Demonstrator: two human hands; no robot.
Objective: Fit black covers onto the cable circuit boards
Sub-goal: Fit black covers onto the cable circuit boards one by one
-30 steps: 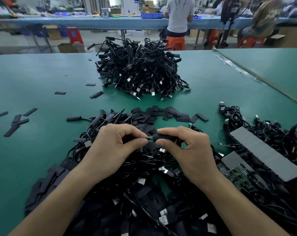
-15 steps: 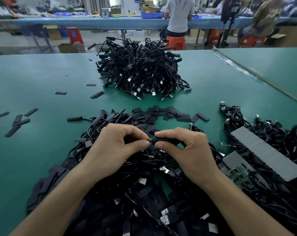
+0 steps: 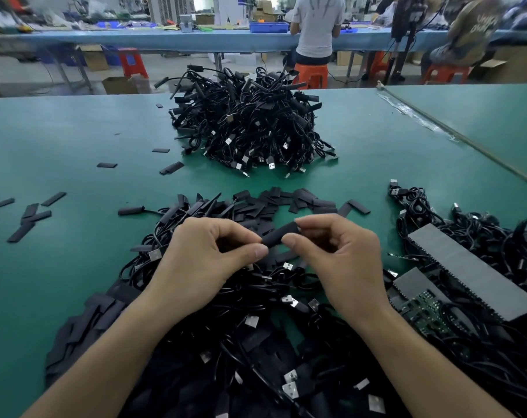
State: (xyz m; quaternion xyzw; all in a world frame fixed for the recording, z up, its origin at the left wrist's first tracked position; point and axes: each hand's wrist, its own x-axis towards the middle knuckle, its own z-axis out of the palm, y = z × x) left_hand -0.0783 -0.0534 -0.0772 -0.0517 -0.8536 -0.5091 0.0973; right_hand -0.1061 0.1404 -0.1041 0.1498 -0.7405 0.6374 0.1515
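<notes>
Since half a second earlier, the black cover had tipped from lying level between the thumbs to slanting, its right end raised, and the green board tip that had shown at its left end was no longer visible. The left hand pinched the cover's lower left end with thumb and curled fingers; the right hand pinched its upper right end between thumb and forefinger. The one cover spanned the gap between the two hands, held just above the near heap of cables. It looked like a short, matte, dark sleeve, slightly rounded. Whether a board sat inside it could not be told.

The near heap was a tangle of thin black leads with silver plugs, too many to count, with flat covers banked along its left edge. Beyond the hands lay a loose band of spare covers, also too many to count, and one sleeved cable end pointing left. Five stray covers lay well apart at the left of the green table, and four more were scattered farther back. A second, taller pile of cables stood at the far middle. To the right, a third tangle held two grey slabs and a green circuit board.
</notes>
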